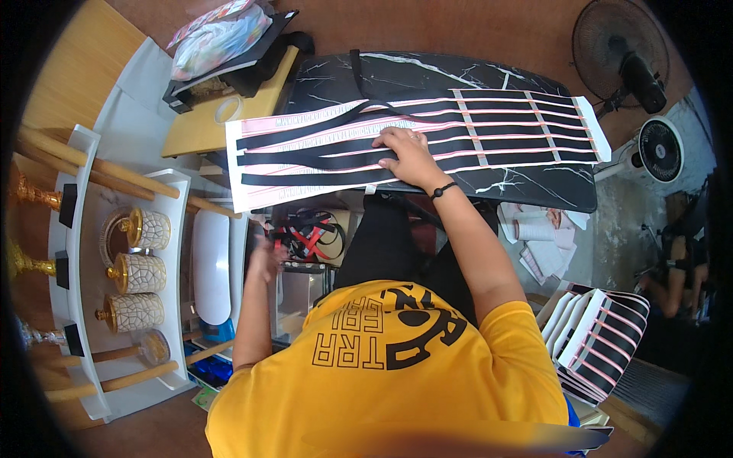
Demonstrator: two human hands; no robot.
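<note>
Across the black marbled table lies a long white card panel (589, 112) with pink printed strips. Several black ribbons (321, 162) run along it, held down by narrow grey bands towards the right end. At the left end some ribbons are loose, and one is lifted in a curve. My right hand (408, 158) rests on the middle of the panel, thumb out and fingers spread over the ribbons. Low on the left, my left hand (264, 258) is smeared by motion beside a box of red and black straps (305, 235); its fingers do not show clearly.
On the left, a white shelf (177, 252) bears gold-lidded jars (142, 272). A roll of tape (227, 111) lies on the wooden side table. Fans (660, 149) stand at the right. Similar ribboned panels (603, 343) are stacked at the lower right, near white and pink pieces (546, 244).
</note>
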